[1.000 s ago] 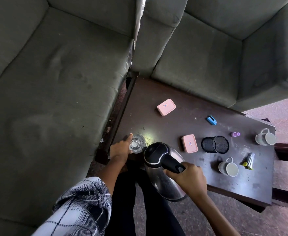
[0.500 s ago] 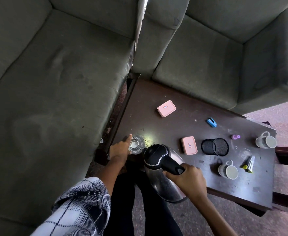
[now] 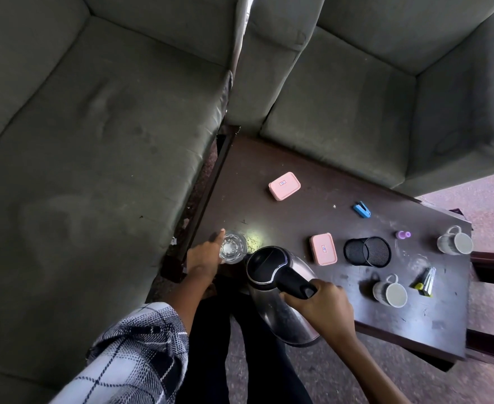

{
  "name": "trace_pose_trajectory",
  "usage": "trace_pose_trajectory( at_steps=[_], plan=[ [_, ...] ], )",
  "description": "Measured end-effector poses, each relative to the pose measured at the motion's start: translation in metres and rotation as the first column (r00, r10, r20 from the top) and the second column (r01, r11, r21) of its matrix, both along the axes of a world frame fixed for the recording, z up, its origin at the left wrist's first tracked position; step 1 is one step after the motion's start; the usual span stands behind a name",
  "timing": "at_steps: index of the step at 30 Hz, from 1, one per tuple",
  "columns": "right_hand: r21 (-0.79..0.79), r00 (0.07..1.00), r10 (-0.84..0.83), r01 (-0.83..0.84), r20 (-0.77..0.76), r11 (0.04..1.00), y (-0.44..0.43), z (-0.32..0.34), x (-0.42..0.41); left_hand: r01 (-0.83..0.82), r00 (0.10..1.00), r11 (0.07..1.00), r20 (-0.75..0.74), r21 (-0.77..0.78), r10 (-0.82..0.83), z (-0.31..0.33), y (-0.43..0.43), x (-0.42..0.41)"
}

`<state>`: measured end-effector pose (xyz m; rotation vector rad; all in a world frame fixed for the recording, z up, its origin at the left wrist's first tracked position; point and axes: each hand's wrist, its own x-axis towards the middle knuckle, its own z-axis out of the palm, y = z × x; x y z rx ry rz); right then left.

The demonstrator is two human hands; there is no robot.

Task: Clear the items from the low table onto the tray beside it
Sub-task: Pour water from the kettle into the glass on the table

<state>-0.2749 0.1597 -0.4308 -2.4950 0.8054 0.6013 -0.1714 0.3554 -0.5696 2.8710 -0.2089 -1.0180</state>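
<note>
- Your left hand point(image 3: 203, 256) holds the glass point(image 3: 233, 246) by its left side. The forefinger lies straight along the rim, and the other fingers are hidden beneath.
- The glass is clear and faceted. It stands at the near left corner of the table point(image 3: 269, 158).
- Your right hand point(image 3: 324, 304) is wrapped tight round the kettle's black handle.
- The kettle point(image 3: 278, 293) has a shiny steel body and a black lid. It is tilted, with its top just beside the glass and its body hanging over the table's near edge.
- The table is dark wood, scuffed and dusty.
- Two pink boxes with rounded corners lie flat: one point(image 3: 284, 185) is far, the other point(image 3: 323, 249) is right of the kettle.
- One black mesh cup point(image 3: 367, 252) lies on its side, just beside the nearer box.
- There are two pale mugs: one point(image 3: 390, 292) is near, the other point(image 3: 455, 241) is at the right edge.
- One small blue stapler point(image 3: 362, 209) lies far on the table, with one purple cap point(image 3: 402, 235) to its right.
- One silvery strip with a yellow end point(image 3: 426, 281) lies right of the near mug.
- Two grey-green fabric sofas flank the table: one point(image 3: 94, 126) is to the left, one point(image 3: 371, 97) is behind.
- Your left sleeve point(image 3: 135, 357) is black-and-white plaid.
</note>
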Motion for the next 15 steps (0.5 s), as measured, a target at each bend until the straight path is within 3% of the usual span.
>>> trace_pose_trajectory(
  at_steps=[15],
  plan=[
    [0.001, 1.0, -0.004, 0.004, -0.024, 1.0, 0.0028, 0.0029, -0.003, -0.026, 1.0, 1.0, -0.011, -0.008, 0.026, 0.0002, -0.0001, -0.0009]
  ],
)
